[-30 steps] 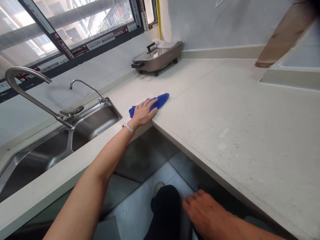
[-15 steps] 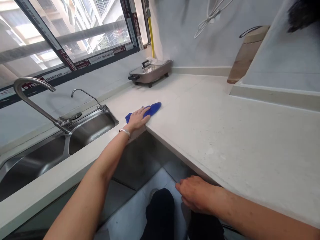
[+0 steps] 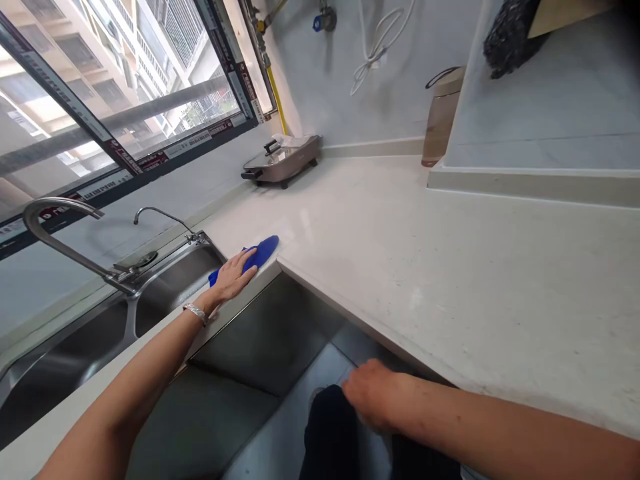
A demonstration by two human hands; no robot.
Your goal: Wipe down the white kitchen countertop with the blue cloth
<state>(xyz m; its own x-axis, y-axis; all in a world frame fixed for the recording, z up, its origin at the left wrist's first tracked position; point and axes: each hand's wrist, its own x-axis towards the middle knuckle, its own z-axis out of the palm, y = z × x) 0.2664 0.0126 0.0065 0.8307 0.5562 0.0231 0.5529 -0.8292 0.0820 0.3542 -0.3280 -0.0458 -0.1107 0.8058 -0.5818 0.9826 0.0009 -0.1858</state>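
My left hand [image 3: 234,275] presses a blue cloth [image 3: 263,253] flat against the light countertop [image 3: 360,220], near the inner corner and just right of the sink. Its fingers lie over the cloth, holding it, and part of the cloth sticks out past the fingertips. A bracelet [image 3: 196,313] circles that wrist. Lower down, my right hand [image 3: 373,395] hangs in front of the counter edge above my leg. Its fingers are curled in, with nothing visible in them.
A double steel sink [image 3: 131,313] with a large faucet [image 3: 63,203] and a small faucet [image 3: 163,211] lies to the left. An electric pan with a lid [image 3: 283,161] stands in the back corner. A brown container [image 3: 443,117] leans near the wall ledge.
My left hand has slid the cloth left and toward me, from the counter corner to the strip beside the sink. The view has shifted; my right hand stays low and curled.
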